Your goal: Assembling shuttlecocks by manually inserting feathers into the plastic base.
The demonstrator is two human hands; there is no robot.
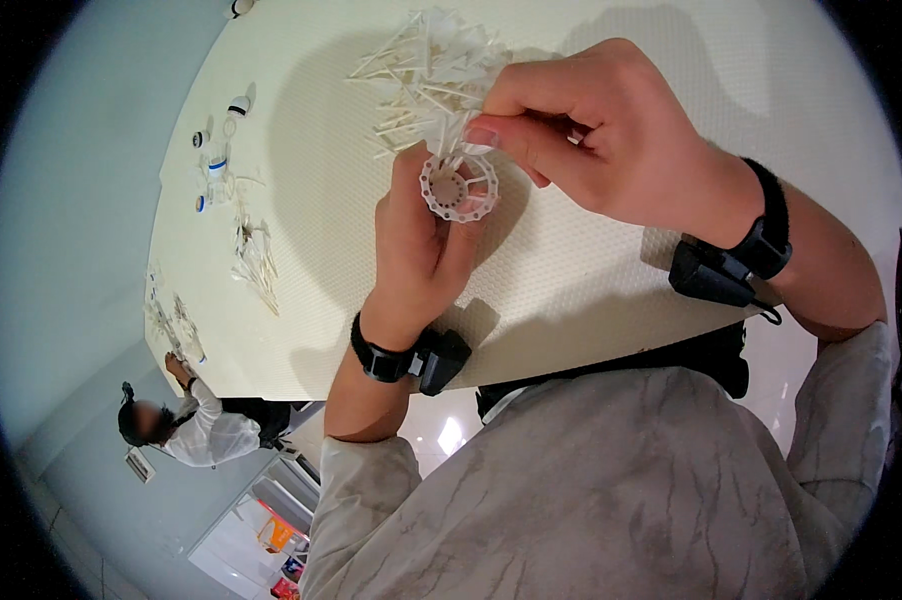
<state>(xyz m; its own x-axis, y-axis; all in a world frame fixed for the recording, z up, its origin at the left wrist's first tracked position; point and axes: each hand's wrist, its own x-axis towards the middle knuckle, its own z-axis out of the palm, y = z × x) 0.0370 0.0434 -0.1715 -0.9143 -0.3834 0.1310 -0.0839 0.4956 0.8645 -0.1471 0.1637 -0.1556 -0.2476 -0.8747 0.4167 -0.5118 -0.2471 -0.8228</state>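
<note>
My left hand (416, 250) is closed around a white round plastic holder (449, 192), whose rim carries a ring of small holes. The holder's open end faces up, and spokes run inward to a smaller disc. Over its far rim, my right hand (611, 140) pinches a thin white piece (477, 147) between thumb and forefinger. That piece touches or nearly touches the rim; its lower end is hard to make out. Just beyond both hands lies a loose pile of thin white sticks with flat translucent parts (426, 70).
On the table (316, 220) to the left lie a smaller bunch of white sticks (258, 262), a clear bottle with a blue band (217, 180) and several small caps. Another person (206, 435) works at the far left end. The table's near edge runs before my body.
</note>
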